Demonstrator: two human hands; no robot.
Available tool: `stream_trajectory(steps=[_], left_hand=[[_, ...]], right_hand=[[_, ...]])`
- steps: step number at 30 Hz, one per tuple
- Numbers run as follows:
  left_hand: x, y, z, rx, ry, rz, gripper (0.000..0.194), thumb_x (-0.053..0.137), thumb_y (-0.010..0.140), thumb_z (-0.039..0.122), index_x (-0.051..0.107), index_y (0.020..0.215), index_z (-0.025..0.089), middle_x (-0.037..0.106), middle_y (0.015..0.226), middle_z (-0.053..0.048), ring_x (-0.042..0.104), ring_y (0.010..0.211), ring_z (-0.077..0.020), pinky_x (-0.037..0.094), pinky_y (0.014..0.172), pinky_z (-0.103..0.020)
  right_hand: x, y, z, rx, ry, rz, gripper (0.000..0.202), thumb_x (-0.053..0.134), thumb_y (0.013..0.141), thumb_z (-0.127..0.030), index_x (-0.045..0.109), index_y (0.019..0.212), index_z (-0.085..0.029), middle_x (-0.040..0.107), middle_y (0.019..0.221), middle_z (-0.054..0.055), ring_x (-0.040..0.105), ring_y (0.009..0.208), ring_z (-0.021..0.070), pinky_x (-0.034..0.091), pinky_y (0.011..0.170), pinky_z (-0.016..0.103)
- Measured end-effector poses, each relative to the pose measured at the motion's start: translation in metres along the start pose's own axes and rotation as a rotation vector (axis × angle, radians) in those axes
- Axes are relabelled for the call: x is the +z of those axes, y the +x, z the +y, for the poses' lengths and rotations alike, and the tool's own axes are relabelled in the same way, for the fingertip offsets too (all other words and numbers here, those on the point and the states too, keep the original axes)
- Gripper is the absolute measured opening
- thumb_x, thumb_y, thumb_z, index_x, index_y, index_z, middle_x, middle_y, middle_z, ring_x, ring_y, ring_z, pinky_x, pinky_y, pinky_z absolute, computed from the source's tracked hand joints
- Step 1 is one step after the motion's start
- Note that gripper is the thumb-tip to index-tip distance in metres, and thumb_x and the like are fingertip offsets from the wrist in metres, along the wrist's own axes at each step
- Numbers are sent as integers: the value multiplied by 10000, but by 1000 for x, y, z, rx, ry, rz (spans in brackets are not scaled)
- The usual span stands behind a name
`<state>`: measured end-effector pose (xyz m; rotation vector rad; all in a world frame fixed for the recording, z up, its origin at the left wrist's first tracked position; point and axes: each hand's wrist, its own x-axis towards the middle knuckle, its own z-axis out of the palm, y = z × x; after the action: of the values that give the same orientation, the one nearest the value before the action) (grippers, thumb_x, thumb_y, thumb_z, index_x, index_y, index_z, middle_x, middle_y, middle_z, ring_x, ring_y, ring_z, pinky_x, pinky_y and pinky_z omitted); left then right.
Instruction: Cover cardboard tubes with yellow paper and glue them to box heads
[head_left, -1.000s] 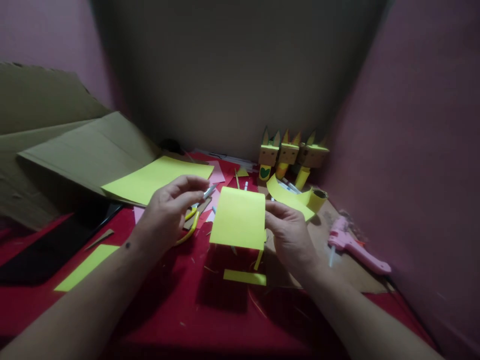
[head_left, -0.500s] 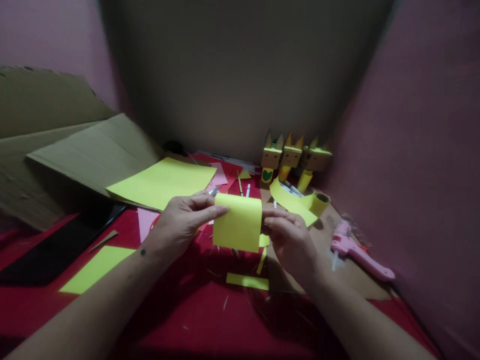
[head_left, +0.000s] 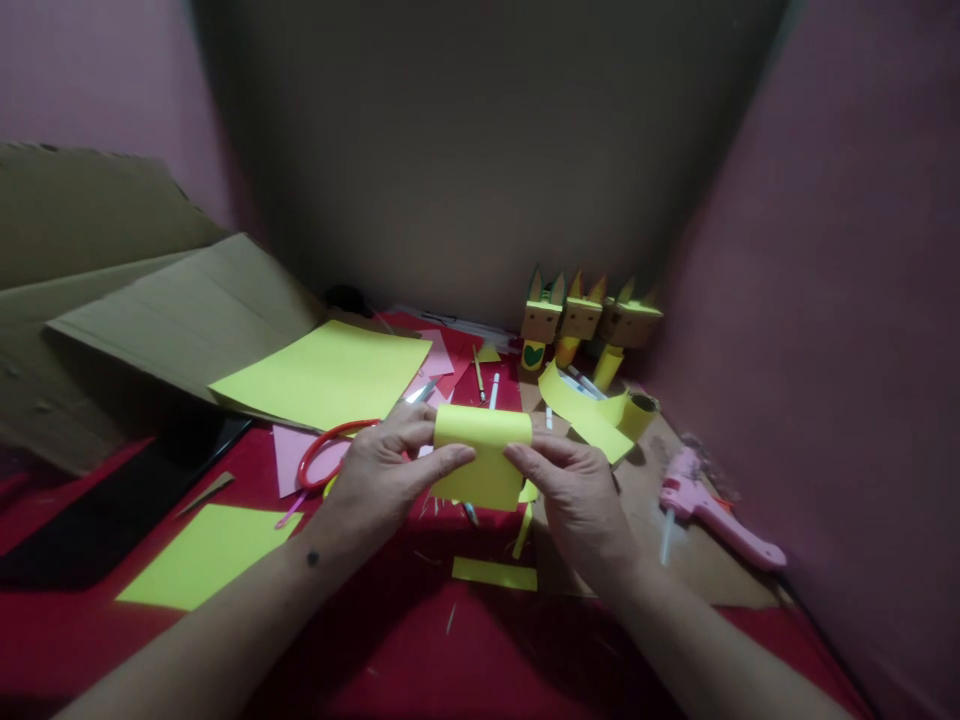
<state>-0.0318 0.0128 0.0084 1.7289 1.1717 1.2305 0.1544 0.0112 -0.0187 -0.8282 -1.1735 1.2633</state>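
A piece of yellow paper (head_left: 484, 470), bent over in a curve at its top edge, is held up in the middle of the head view. My left hand (head_left: 386, 465) pinches its left side, thumb in front and fingers behind. On the right side, my right hand (head_left: 581, 490) grips it the same way, its thumb on the paper's front. Scissors with red handles (head_left: 311, 450) lie beside my left hand, partly hidden by it. Below the paper, a narrow yellow strip (head_left: 495, 574) rests on the red tablecloth (head_left: 390, 650).
A pink glue gun (head_left: 716, 520) lies on a cardboard sheet at right. Several cardboard figures with pointed ears (head_left: 541, 322) stand at the back. A curled yellow strip (head_left: 577, 405) is in front of them. Left are a large yellow sheet (head_left: 330, 375), cardboard flaps (head_left: 180, 310) and a black object (head_left: 120, 510).
My right hand has moved from the paper's right edge to grip it with the thumb in front. The paper and both hands are slightly lower and further right. More of the scissors shows.
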Motion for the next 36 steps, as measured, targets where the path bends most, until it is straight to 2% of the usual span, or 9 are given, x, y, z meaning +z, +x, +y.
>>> stream_trajectory(steps=[4, 8, 16, 23, 27, 32, 36], left_hand=[[1, -2, -1, -11, -29, 31, 164, 745, 747, 360, 796, 824, 224, 652, 846, -34, 583, 827, -203, 466, 736, -318], [4, -4, 1, 54, -15, 30, 135, 748, 757, 321, 803, 865, 261, 685, 884, -28, 591, 850, -200, 468, 753, -311], [12, -6, 1, 104, 25, 74, 143, 765, 750, 308, 800, 889, 303, 695, 806, 5, 556, 801, -195, 456, 785, -323], [4, -3, 1, 66, 0, -4, 128, 735, 785, 294, 801, 893, 281, 683, 840, -14, 584, 827, -199, 455, 766, -317], [1, -4, 2, 202, 17, -46, 133, 701, 824, 229, 796, 889, 296, 697, 866, -10, 590, 850, -199, 448, 784, -318], [-1, -6, 5, 388, 105, -41, 175, 651, 867, 173, 781, 859, 290, 684, 790, -3, 551, 785, -183, 446, 757, -315], [-4, -8, 3, 474, 131, 28, 174, 671, 847, 139, 751, 913, 278, 665, 877, -21, 565, 857, -192, 477, 788, -320]], right_hand=[[1, -1, -1, 31, 35, -60, 80, 786, 760, -289, 796, 825, -244, 741, 835, 11, 654, 800, 168, 524, 808, 327], [4, -1, -5, 97, 144, -147, 183, 798, 743, -254, 794, 926, -245, 775, 927, 28, 686, 908, 203, 511, 907, 365], [7, -5, -4, 41, 132, -130, 167, 768, 779, -219, 791, 943, -239, 783, 948, 18, 689, 929, 204, 507, 909, 351], [5, -3, -7, 61, 68, -114, 149, 777, 756, -274, 799, 903, -262, 764, 971, 26, 676, 920, 207, 516, 883, 369], [2, -4, -7, 17, 37, -91, 174, 779, 737, -227, 803, 902, -280, 763, 975, 24, 671, 936, 218, 527, 860, 359], [0, -6, -10, -71, -29, -117, 235, 760, 762, -207, 788, 963, -326, 763, 998, 4, 677, 918, 212, 523, 909, 388], [-3, -1, -11, 14, 115, -111, 193, 795, 704, -229, 806, 890, -279, 782, 903, 16, 691, 899, 230, 523, 903, 389]])
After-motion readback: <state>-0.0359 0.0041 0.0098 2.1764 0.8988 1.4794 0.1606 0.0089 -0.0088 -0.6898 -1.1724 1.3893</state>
